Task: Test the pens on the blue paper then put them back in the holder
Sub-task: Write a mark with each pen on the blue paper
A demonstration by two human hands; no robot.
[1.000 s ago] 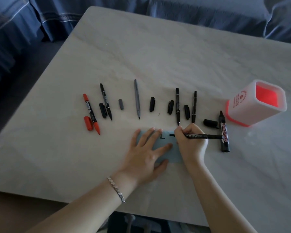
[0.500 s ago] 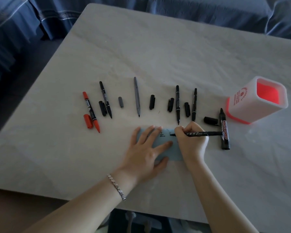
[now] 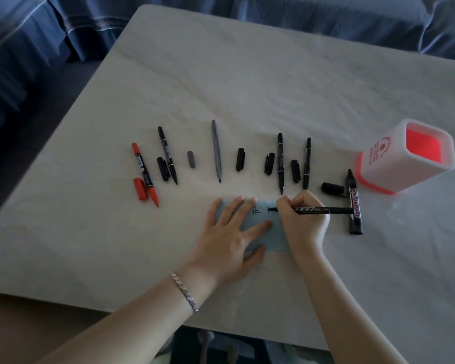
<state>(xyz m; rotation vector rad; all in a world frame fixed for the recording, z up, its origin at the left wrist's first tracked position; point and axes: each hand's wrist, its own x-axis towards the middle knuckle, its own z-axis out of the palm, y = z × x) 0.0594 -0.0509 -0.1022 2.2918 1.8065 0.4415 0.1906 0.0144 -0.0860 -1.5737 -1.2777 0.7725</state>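
Observation:
A small blue paper lies near the table's front edge, with one written character and a fresh stroke on it. My left hand presses it flat with spread fingers. My right hand grips a thin black pen whose tip touches the paper. Uncapped pens lie in a row behind: a red marker, several black pens, a grey pen and a whiteboard marker. Loose caps lie between them. The white and red holder stands at the right.
The pale table has its front edge close to me. Blue fabric furniture lies along the far and left sides. A dark floor gap lies left of the table.
The pen tip has drawn a short new stroke right of the written character. My left hand stays pressed on the paper. The camera view has shifted slightly.

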